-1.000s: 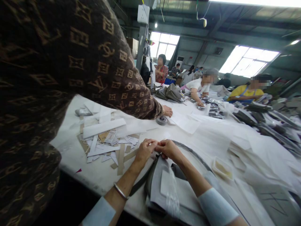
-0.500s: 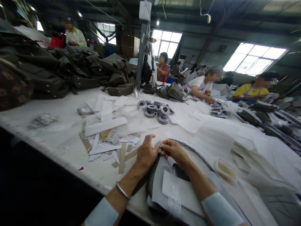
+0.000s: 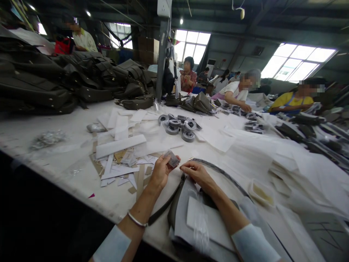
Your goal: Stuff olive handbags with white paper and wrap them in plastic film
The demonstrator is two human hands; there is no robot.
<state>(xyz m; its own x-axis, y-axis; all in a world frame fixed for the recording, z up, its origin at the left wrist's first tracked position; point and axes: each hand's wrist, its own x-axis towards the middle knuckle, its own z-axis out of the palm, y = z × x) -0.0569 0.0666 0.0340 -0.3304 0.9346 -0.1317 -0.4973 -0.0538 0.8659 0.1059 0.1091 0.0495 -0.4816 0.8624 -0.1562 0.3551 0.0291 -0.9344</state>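
Observation:
My left hand (image 3: 159, 174) holds a small flat grey packet (image 3: 172, 160), perhaps a tag in clear plastic, between thumb and fingers. Close to its right, my right hand (image 3: 198, 175) has thumb and fingertips pinched together; whatever lies between them is too small to make out. Beneath my hands lies a dark handbag (image 3: 172, 214), partly covered by grey wrapping and a white card (image 3: 208, 220) under clear plastic. A dark strap (image 3: 166, 203) runs up the bag's left side. A wrapped strap (image 3: 226, 174) curves away behind my right hand.
Paper and card scraps (image 3: 120, 170) lie left of my hands. Wrapped strap coils (image 3: 174, 123) sit beyond, before a metal post (image 3: 161, 62). Dark bags (image 3: 89, 80) are heaped at far left. A shallow dish (image 3: 260, 194) stands at right. Co-workers (image 3: 237, 91) work across the table.
My hands were together at the top of the bag. Now the left has moved slightly left and up with the packet showing, and a gap separates it from the right.

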